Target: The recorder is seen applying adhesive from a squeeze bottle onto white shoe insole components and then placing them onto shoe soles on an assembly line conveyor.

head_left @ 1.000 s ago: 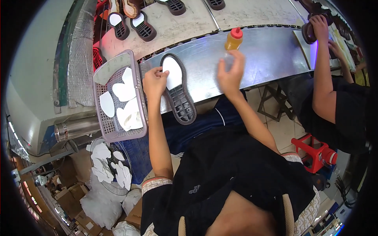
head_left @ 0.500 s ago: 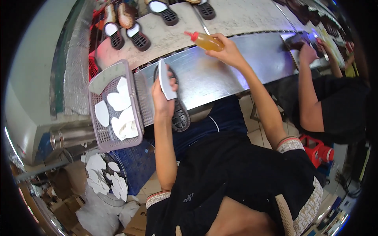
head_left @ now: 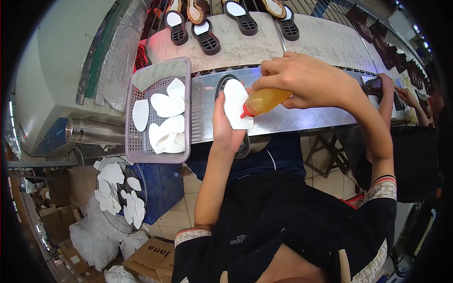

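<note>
My left hand [head_left: 225, 125] is closed around a white heel-shaped pad [head_left: 234, 101], its flat face turned up. Behind that hand a dark shoe sole [head_left: 243, 148] pokes out at top and bottom, partly over the table edge; whether my fingers also grip it cannot be told. My right hand [head_left: 302, 82] grips a squeeze bottle [head_left: 266, 100] of amber liquid, tilted down to the left. Its red nozzle meets the pad's lower right part, or hovers just over it.
Left of my hands stands a grey plastic basket [head_left: 188, 113] of white pads. Beyond the metal table [head_left: 311, 115], several dark soles [head_left: 206, 40] rest on a pale belt [head_left: 321, 40]. A wire bin [head_left: 104, 214] of white scraps is lower left. Another person's arm [head_left: 387, 96] works at right.
The bottle has come down from above the table, turning its nozzle onto the pad. My left hand has tilted the pad from edge-on to face up. The whole view has shifted somewhat.
</note>
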{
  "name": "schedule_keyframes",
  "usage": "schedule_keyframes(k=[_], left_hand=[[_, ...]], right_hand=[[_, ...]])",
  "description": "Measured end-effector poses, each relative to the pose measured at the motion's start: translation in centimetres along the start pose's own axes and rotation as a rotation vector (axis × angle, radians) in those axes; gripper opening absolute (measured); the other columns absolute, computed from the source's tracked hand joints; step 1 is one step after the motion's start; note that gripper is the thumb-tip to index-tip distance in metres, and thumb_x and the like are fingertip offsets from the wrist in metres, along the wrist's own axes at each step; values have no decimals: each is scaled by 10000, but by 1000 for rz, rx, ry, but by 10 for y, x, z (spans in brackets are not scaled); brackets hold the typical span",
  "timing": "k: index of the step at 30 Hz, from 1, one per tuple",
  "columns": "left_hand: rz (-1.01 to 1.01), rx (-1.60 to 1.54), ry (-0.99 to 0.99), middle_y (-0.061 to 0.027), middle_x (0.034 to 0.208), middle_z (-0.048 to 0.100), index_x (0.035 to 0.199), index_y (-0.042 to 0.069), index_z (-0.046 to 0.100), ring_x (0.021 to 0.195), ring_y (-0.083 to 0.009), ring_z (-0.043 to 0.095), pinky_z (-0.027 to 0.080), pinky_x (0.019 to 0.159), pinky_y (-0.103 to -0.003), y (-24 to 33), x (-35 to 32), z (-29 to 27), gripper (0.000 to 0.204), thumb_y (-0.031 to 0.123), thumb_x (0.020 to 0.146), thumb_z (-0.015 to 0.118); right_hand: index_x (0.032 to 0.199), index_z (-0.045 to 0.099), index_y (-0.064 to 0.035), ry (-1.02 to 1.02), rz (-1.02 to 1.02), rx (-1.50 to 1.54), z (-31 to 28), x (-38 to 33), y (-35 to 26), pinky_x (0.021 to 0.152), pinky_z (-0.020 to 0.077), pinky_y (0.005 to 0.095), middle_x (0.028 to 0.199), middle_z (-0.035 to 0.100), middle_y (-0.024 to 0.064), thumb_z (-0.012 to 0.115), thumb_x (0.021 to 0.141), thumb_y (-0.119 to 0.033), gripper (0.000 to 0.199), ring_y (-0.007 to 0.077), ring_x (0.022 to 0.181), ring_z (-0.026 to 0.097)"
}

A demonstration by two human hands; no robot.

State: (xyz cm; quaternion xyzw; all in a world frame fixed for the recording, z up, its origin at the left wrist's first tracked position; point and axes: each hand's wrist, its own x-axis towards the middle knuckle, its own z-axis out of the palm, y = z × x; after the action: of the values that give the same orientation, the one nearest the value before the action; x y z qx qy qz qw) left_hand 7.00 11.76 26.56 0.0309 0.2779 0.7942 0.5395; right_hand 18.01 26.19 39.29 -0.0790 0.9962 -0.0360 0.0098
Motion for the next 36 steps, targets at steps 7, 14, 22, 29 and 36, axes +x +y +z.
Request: schedule_keyframes(k=[7, 14, 22, 29, 36], left_hand=[[-177, -4, -141, -164, 1224, 506, 1310, 58, 383, 1055, -289, 534, 473, 828, -409, -1, -14, -12, 486, 391, 981, 255], [-66, 68, -125, -181, 1237, 484, 1340, 23, 355, 1098, -283, 522, 427, 943, -401, 3, -13, -15, 462, 276, 955, 393], [596, 1945, 201, -250, 840, 637, 969, -73, 598, 786, -348, 651, 517, 711, -402, 35, 52, -29, 449, 279, 717, 717], [426, 2334, 115, -231, 782, 638, 773, -44, 640, 743, -377, 637, 520, 679, -440, 24, 80, -15, 316, 259, 701, 695], [644, 2359, -17, -233, 756, 629, 761, -48, 636, 728, -392, 628, 517, 664, -440, 26, 89, -27, 300, 243, 696, 673]], right_hand=[[1054, 606, -76, 85, 105, -208, -15, 25, 19, 781, 507, 380, 954, 610, 98, 700, 619, -14, 449, 277, 900, 620], [1109, 565, -18, 800, 803, 1011, 149, -34, 109, 758, 486, 260, 975, 635, 58, 757, 697, -142, 471, 115, 859, 602], [1064, 484, 29, 1097, 997, 793, 214, -33, 63, 725, 492, 271, 948, 648, 127, 773, 718, -201, 506, 144, 826, 621], [1087, 460, 25, 1163, 1001, 934, 224, -46, 68, 717, 497, 267, 954, 650, 135, 757, 733, -237, 532, 157, 828, 629], [1094, 461, 28, 1128, 978, 894, 222, -45, 66, 703, 502, 266, 934, 654, 136, 747, 737, -264, 543, 153, 791, 635]])
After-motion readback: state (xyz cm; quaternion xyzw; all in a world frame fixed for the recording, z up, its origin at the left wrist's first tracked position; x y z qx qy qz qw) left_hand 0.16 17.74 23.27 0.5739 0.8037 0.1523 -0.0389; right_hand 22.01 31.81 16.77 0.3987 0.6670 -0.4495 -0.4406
